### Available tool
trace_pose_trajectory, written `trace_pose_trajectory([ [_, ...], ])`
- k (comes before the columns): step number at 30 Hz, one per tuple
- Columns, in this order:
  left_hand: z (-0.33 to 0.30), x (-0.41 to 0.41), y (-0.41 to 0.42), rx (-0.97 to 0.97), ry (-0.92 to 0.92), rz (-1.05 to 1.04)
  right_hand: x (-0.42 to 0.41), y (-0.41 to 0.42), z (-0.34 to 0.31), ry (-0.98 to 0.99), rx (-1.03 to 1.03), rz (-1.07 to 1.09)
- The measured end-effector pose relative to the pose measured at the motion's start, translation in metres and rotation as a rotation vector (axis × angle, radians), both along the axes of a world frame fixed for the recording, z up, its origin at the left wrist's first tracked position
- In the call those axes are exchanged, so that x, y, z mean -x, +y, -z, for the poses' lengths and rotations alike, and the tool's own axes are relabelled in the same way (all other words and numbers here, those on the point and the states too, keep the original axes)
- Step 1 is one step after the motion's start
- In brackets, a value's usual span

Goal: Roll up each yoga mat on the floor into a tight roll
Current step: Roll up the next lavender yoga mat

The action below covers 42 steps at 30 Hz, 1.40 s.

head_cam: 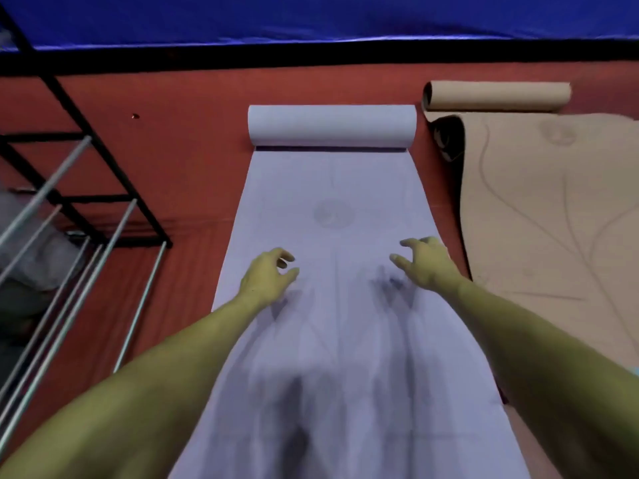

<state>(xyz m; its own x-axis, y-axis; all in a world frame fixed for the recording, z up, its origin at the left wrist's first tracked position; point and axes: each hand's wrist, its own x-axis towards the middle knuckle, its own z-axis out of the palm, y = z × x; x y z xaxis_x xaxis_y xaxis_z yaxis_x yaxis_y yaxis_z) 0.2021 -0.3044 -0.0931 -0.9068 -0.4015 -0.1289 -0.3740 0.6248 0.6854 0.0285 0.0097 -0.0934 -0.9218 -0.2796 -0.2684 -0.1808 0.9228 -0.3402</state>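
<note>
Mat (332,340) lies lengthwise on floor (193,140), running away from the person; its far end is rolled (332,125). Left hand (266,276) and right hand (427,262) hover over the flat part, side by side, nearer than the roll. Second mat (553,216) lies just right of it, its far end also rolled (498,95). Rack (79,209) stands left, apart from the mat. Wall (311,15) runs behind both rolls.

A red floor (193,160) carries a pale lavender yoga mat (332,271) running from 6 toward 12 o'clock, its far end wound into a roll (332,126). At 2 o'clock a tan mat (553,209) lies just beside it, its far end also rolled. A black metal rack (79,188) stands at 9 o'clock.
</note>
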Motion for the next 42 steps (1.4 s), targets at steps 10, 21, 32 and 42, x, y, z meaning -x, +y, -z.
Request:
trace_pose_trajectory([
  [10, -0.122, -0.186, 0.142, -0.032, 0.01, 0.137, -0.263, 0.053, -0.133, 0.0, 0.122, -0.138],
  [21, -0.018, -0.328, 0.177, 0.741, -0.149, 0.633, -0.422, 0.102, 0.001, 0.186, -0.333, -0.403],
  [32, -0.002, -0.324, 0.16, 0.594, -0.474, 0.543, -0.425, 0.098, 0.033, 0.167, -0.226, -0.387],
  [42, 0.01, -0.332, 0.158, 0.49, -0.494, 0.441, -0.423, 0.104, 0.017, -0.044, -0.231, -0.348],
])
